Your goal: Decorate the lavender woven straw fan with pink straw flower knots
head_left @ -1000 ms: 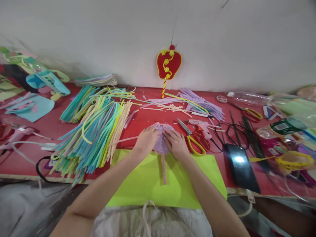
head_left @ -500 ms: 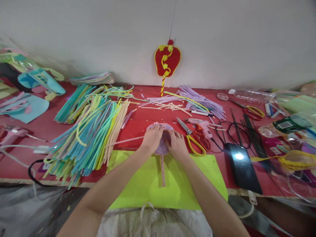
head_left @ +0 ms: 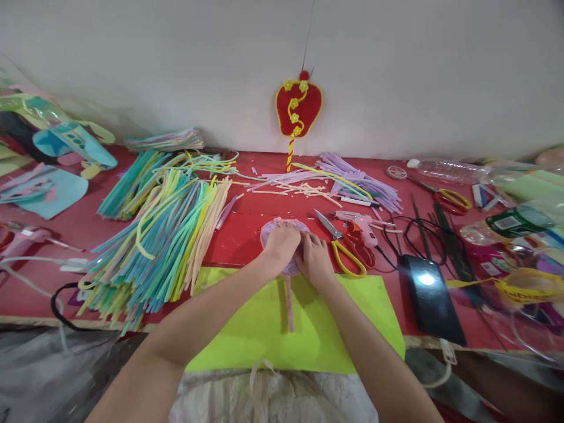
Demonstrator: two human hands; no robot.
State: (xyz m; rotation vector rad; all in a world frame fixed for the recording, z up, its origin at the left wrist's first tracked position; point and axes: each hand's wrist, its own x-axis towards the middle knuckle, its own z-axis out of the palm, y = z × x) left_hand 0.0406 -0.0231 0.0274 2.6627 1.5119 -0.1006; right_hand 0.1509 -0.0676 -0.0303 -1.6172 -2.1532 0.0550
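Note:
A round lilac fan (head_left: 267, 232) made of pipe cleaners lies on the red table, its thin pinkish handle (head_left: 289, 302) pointing toward me over a lime-green sheet (head_left: 247, 335). My left hand (head_left: 284, 242) is closed over the upper middle of the fan; what its fingers pinch is hidden. Against the right side of the fan, my right hand (head_left: 315, 255) grips its edge with bent fingers, the thumb side near my left hand. Small pink pieces line the fan's top edge. Yellow-and-red handled scissors (head_left: 348, 258) lie just right of my right hand.
Bundled colourful pipe cleaners (head_left: 163, 235) cover the left; lilac ones (head_left: 356, 179) lie behind. A pink glue gun (head_left: 359, 226), a lit phone (head_left: 432, 299) and plastic bottles (head_left: 506, 223) occupy the right. A finished red fan (head_left: 299, 108) leans on the wall.
My left hand has moved right across the fan, closer to my right hand. The pale pink pipe cleaner that stuck out to the left no longer shows.

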